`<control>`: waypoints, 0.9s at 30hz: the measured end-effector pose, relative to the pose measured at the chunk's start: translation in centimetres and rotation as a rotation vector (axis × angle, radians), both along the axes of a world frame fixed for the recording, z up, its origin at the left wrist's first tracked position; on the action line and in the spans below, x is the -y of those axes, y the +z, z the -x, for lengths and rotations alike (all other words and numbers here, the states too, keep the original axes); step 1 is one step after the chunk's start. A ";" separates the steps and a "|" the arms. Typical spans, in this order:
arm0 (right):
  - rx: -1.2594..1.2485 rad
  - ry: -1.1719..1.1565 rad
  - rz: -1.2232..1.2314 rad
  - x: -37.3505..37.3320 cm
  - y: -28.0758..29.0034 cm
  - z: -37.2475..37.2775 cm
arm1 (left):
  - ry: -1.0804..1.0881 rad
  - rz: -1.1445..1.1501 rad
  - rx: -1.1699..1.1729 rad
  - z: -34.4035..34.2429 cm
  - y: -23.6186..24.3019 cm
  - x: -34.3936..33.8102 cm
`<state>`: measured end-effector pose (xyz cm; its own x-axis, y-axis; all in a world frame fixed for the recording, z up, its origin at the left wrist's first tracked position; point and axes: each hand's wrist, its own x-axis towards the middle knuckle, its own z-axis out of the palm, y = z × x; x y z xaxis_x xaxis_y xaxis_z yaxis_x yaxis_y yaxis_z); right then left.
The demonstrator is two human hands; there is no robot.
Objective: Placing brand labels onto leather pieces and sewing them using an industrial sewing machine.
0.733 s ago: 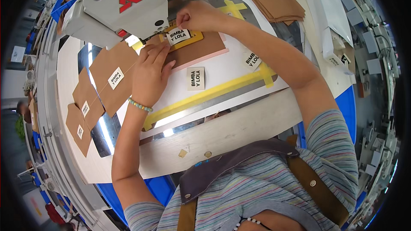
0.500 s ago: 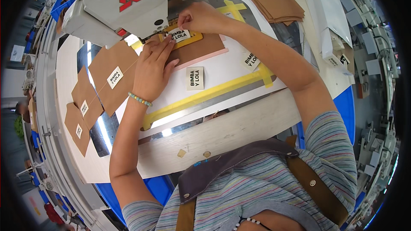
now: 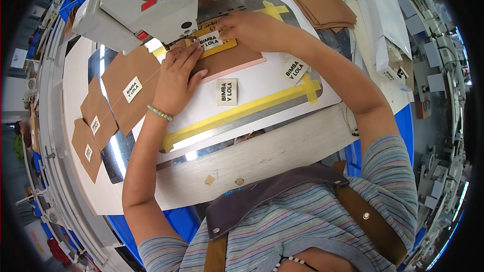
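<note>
Nearest is the bare pale edge of the bench (image 3: 282,146), then a strip of yellow tape (image 3: 242,114), then a loose white label (image 3: 227,92), so call that the clock centre with 12 on the far side. The left hand (image 3: 175,83) is at 9, palm down and open, fingers stretched out. Out past it, also about 9, are brown labelled pieces (image 3: 121,65). The pink-edged brown piece (image 3: 232,61) is at 12, with a yellow template (image 3: 222,50) on it and the lettered label (image 3: 210,41) at 11:30, left fingertips at its left end. The right hand (image 3: 254,31) is around 1, fingers curled by the label's right end; can't tell if they're pinching anything. Farther: white machine head (image 3: 166,12) near 11, brown stack (image 3: 317,0) at 1:30.
</note>
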<state>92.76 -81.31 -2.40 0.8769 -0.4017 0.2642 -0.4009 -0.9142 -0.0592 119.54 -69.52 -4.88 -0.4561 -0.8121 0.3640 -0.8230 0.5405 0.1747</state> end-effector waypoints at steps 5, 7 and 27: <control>-0.051 0.038 0.075 -0.3 -0.5 0.0 | -0.002 -0.006 -0.006 0.0 0.2 0.2; -0.054 0.045 0.084 -0.3 -0.5 -0.2 | -0.013 0.016 -0.018 0.1 0.3 0.2; 0.057 0.125 -0.004 -1.0 -1.8 -2.3 | 0.009 -0.011 -0.079 -1.1 1.0 -0.4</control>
